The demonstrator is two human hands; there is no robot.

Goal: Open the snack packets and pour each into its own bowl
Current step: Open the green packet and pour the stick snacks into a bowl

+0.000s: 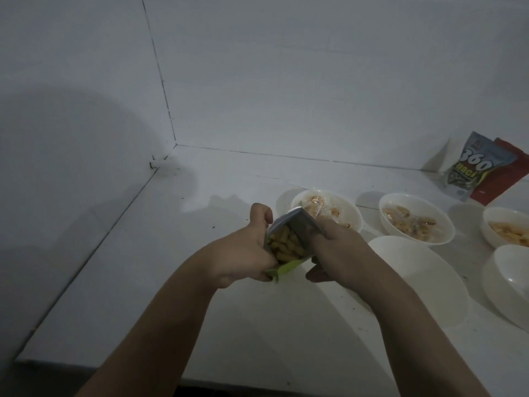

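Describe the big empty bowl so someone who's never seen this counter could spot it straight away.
Start at the white counter and find the two hands pulling open a green snack packet. Directly beside the right hand, on its right, sits the large white bowl. Unlike the three smaller bowls behind it, which already hold snacks, it is wider and holds nothing.

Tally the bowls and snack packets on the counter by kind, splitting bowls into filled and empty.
Filled bowls: 3
Empty bowls: 2
Opened green packet, held by left hand and right hand: 1
Packets against the wall: 2
Total: 8
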